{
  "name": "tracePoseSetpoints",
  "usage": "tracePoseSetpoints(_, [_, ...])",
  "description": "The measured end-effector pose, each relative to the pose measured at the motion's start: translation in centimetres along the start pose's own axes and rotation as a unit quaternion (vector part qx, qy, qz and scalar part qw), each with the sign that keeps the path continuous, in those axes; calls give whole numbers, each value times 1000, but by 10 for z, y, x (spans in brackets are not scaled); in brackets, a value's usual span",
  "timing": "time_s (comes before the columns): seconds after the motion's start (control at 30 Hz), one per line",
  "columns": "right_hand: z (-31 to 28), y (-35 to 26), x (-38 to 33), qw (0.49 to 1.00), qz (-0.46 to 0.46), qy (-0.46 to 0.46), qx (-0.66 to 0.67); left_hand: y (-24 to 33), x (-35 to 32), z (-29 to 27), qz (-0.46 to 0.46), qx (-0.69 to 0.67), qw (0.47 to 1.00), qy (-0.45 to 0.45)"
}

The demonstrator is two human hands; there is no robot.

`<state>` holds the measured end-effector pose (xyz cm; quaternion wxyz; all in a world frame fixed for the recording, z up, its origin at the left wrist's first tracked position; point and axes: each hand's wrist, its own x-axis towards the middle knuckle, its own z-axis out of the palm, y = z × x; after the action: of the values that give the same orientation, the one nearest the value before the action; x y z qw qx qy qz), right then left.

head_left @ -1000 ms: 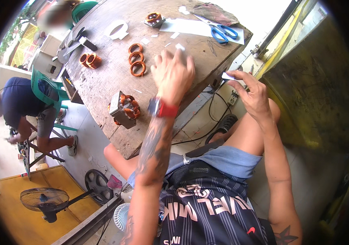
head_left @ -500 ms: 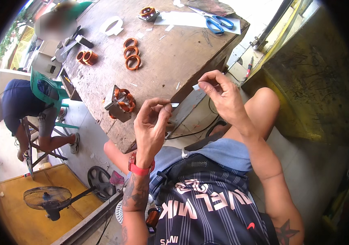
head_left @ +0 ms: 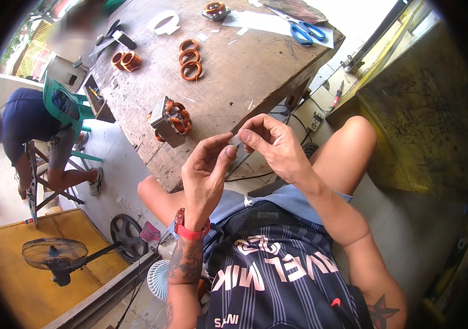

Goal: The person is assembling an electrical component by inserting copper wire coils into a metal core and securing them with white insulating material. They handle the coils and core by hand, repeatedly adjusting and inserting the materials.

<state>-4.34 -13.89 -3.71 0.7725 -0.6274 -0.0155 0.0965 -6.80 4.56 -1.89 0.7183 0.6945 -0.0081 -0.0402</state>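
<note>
My left hand (head_left: 205, 174) and my right hand (head_left: 275, 147) meet fingertip to fingertip in front of the table's near edge. Between them is a small whitish strip (head_left: 235, 141), thin like paper and mostly hidden by the fingers. My right thumb and index finger pinch at it. The left thumb and index finger close in on its other side. Nearest to my left hand, a metal motor stator core with copper windings (head_left: 177, 117) stands on the wooden table (head_left: 217, 104).
Three copper coil rings (head_left: 191, 71), two more coils (head_left: 131, 61), a white ring (head_left: 164, 23), another wound stator (head_left: 215, 10) and blue-handled scissors (head_left: 301, 34) lie on the table. Left, a person (head_left: 31, 120) bends beside a green chair (head_left: 58, 107). A black fan (head_left: 55, 255) stands lower left.
My right hand has moved left and down, bringing its fingertips against the left hand's. Earlier, each hand held a small white piece apart. The view has shifted slightly.
</note>
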Motion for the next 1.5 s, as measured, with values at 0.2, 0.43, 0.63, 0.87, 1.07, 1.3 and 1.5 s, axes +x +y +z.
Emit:
tracePoseSetpoints(0.2, [14, 4, -8, 998, -12, -17, 61, -5, -10, -3, 25, -30, 999, 28])
tracePoseSetpoints(0.43, [19, 6, -11, 997, -34, -37, 55, -6, -16, -11, 42, -33, 998, 19])
tracePoseSetpoints(0.63, [12, 3, -16, 994, -87, -60, -37, 0, -21, -17, 18, -23, 999, 14])
tracePoseSetpoints(0.87, [2, -6, -13, 951, -242, -75, -175, 5, -23, -28, 26, 2, 1000, -13])
tracePoseSetpoints(1.07, [11, -10, -16, 926, -297, -32, -230, 4, -25, -27, 46, 23, 999, -2])
tracePoseSetpoints(1.3, [20, -9, -18, 888, -364, -11, -281, 3, -27, -22, 167, 186, 967, 43])
tracePoseSetpoints(1.5, [23, -9, -16, 876, -380, -15, -298, 5, -23, -28, 223, 263, 938, 33])
